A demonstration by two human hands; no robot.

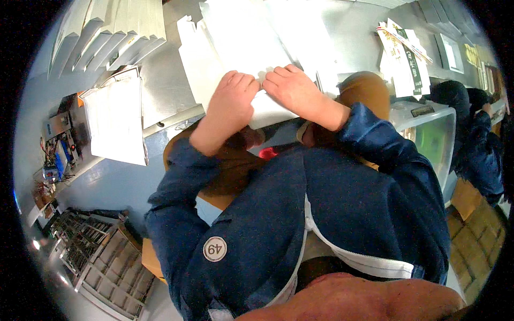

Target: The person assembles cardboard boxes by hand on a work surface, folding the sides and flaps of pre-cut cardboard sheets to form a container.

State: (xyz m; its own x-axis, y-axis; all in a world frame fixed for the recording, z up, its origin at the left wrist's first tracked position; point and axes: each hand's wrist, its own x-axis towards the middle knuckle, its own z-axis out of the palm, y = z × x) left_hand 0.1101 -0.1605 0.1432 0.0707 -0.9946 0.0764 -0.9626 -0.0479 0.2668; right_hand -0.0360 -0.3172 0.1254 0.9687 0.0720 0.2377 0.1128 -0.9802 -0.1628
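Note:
Both hands meet at the near edge of a white sheet of paper or thin card (269, 110), which juts over the front of the metal table. My left hand (229, 105) is closed on its left part, fingers curled over the top. Close beside it, my right hand (294, 92) has its fingers bent and pressed on the same sheet, the knuckles almost touching the left ones. A fold seems to run under the fingertips, but they hide it. More large white sheets (241, 35) lie spread beyond my hands, partly washed out by glare.
White folded stacks (110, 40) stand at the far left, with a sheaf of papers (115, 117) below them. Printed paper pieces (405, 59) lie at the right. A translucent plastic bin (436, 139) stands beside my right arm, and another person (479, 150) is further right.

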